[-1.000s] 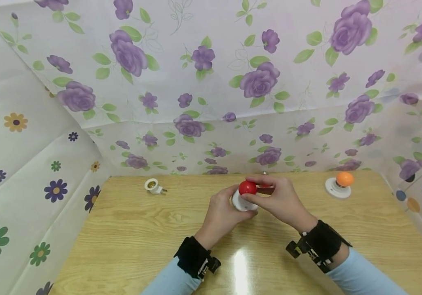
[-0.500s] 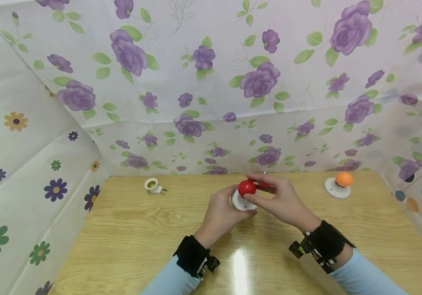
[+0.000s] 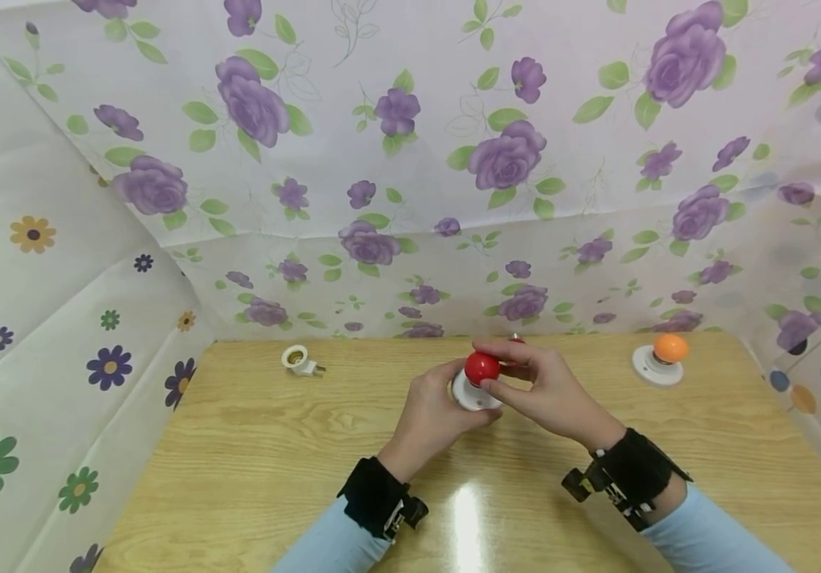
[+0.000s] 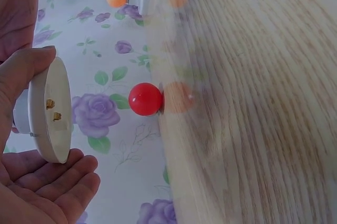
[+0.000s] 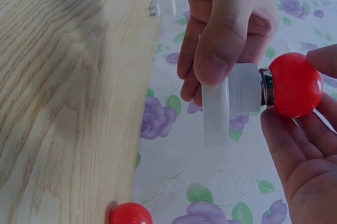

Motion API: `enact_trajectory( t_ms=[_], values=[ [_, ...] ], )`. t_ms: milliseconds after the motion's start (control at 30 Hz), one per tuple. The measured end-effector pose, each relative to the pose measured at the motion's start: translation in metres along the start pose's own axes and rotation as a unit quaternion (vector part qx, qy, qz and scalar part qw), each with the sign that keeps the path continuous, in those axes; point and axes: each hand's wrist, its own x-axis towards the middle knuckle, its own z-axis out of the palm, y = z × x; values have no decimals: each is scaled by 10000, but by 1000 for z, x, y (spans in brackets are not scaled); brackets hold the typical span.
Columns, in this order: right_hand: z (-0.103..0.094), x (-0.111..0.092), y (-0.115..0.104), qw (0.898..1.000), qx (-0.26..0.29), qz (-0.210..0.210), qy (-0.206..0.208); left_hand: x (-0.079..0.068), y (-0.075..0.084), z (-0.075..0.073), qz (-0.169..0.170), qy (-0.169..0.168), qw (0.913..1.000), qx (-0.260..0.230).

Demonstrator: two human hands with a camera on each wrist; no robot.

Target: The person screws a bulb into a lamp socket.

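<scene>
My left hand point(image 3: 433, 407) grips a white round lamp holder point(image 5: 216, 116) by its base, raised over the table. In the left wrist view two brass terminals show on the underside of its base. A red light bulb point(image 3: 482, 368) stands in the mouth of the holder, a band of its metal screw cap point(image 5: 267, 88) still showing. My right hand point(image 3: 552, 391) pinches this bulb between thumb and fingers. Behind the right hand, a second red bulb point(image 4: 145, 99) lies at the table's back edge, partly hidden in the head view.
An orange bulb point(image 3: 670, 348) sits in another white holder point(image 3: 648, 372) at the back right of the wooden table point(image 3: 252, 461). At the back left lies a white plug-in bulb socket point(image 3: 304, 368). Flowered sheets point(image 3: 410, 175) wall the back and sides.
The fingers of my right hand have shifted slightly around the red bulb, and its wrist has moved a little to the right. More of the second red bulb shows. The left hand stays put.
</scene>
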Motion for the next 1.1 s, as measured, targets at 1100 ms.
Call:
enact_trajectory(
  t_ms=[1100],
  values=[
    [11, -3, -26, 9918, 59, 108, 1273, 2, 2, 4, 93, 113, 9998, -99]
  ],
)
